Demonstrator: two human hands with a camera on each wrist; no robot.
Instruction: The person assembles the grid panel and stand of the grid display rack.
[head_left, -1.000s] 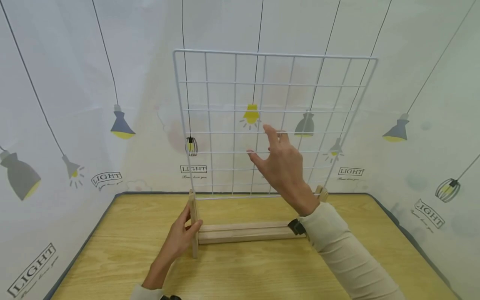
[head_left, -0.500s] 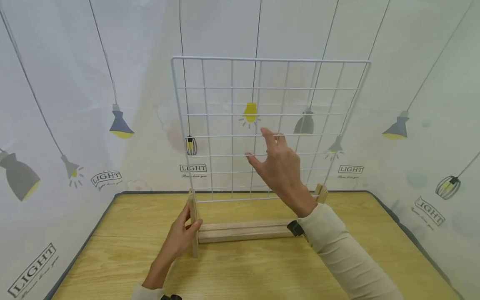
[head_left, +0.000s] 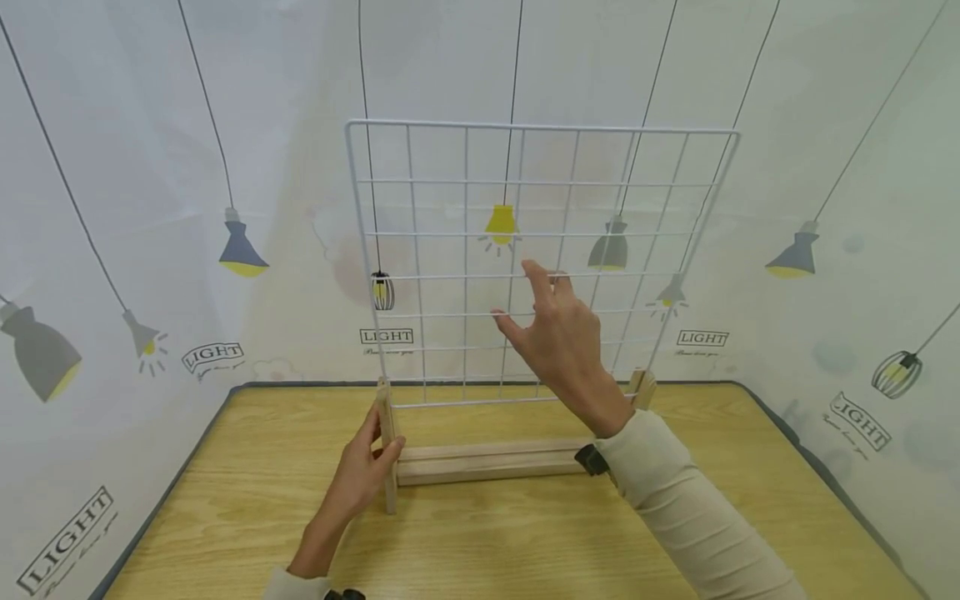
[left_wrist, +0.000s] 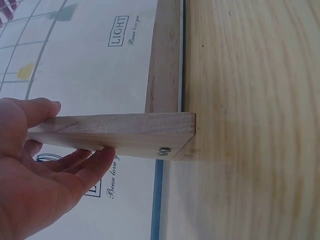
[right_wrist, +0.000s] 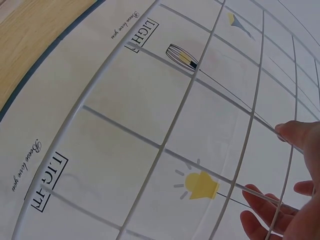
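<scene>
A white wire grid panel [head_left: 540,127] stands upright, leaning back, over a wooden stand [head_left: 487,468]. My left hand [head_left: 362,473] grips the stand's left upright [head_left: 389,493], thumb on one side and fingers on the other. In the left wrist view, the same upright [left_wrist: 120,124] shows two screw heads low on its face. My right hand [head_left: 561,333] holds the panel near its middle, fingers bent at the wires. Wires cross over the fingertips [right_wrist: 257,202] in the right wrist view, where the thumb also touches a wire.
A wood-grain table [head_left: 480,542] lies under the stand. Behind and at both sides rises a white backdrop [head_left: 300,167] printed with lamps and LIGHT signs. The stand's right upright [head_left: 641,389] shows partly behind my right forearm.
The panel's top edge has dropped in the head view, and its right corner has shifted slightly left. My right hand has sunk a little with it. My left hand keeps its hold.
</scene>
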